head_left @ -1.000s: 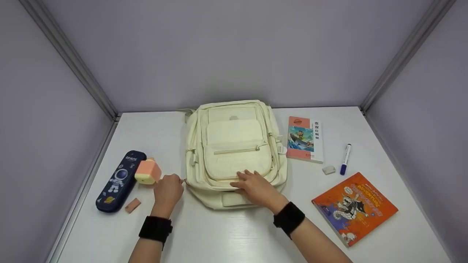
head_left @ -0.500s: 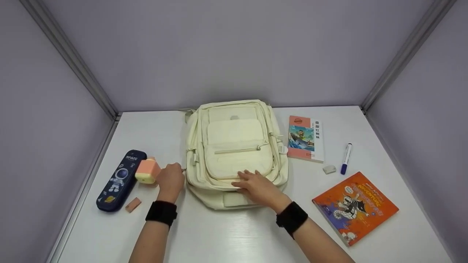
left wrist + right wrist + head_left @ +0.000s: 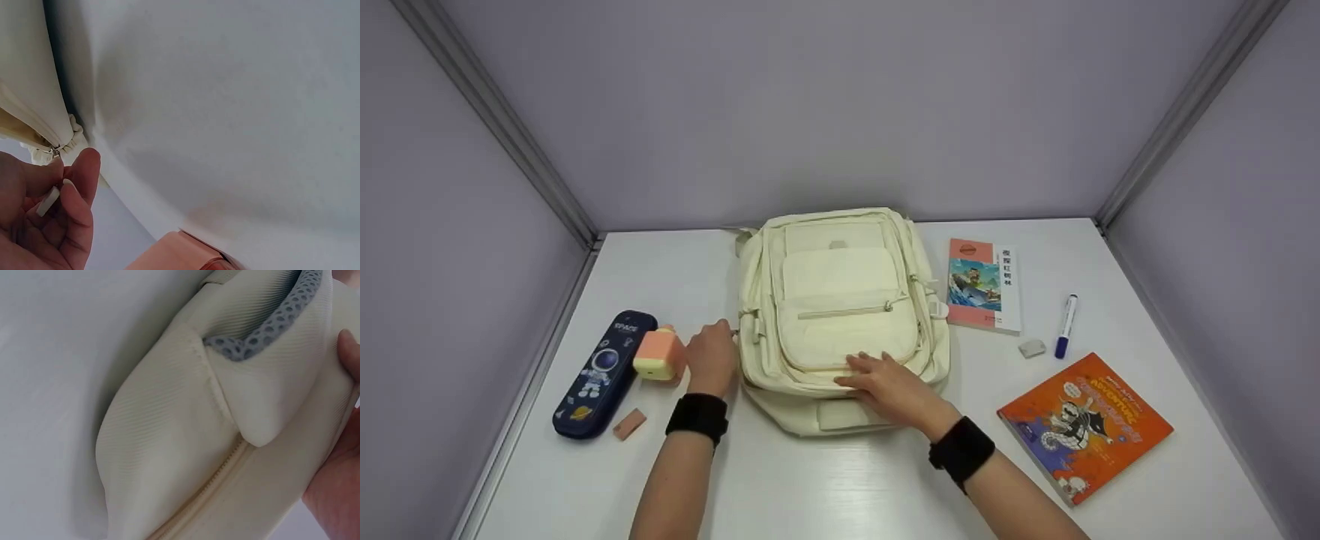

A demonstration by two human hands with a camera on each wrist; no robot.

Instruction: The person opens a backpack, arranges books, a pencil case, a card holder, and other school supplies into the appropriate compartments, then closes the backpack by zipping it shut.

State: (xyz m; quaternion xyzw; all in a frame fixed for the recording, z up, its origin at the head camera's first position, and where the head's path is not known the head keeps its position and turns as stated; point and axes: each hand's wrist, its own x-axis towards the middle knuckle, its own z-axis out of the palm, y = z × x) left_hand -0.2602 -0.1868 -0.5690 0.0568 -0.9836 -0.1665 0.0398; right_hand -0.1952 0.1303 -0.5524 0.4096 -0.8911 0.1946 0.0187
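Light is bright, even and diffuse from overhead. The backpack (image 3: 836,315) casts only faint, soft shadows at its near edge. Beside it the tabletop (image 3: 825,487) shows mild glare. Both wrist views are close and soft.

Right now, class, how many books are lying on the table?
2. A small book with a pink and white cover lies just right of the backpack; a larger orange book lies at the front right. Anything inside the backpack cannot be seen.
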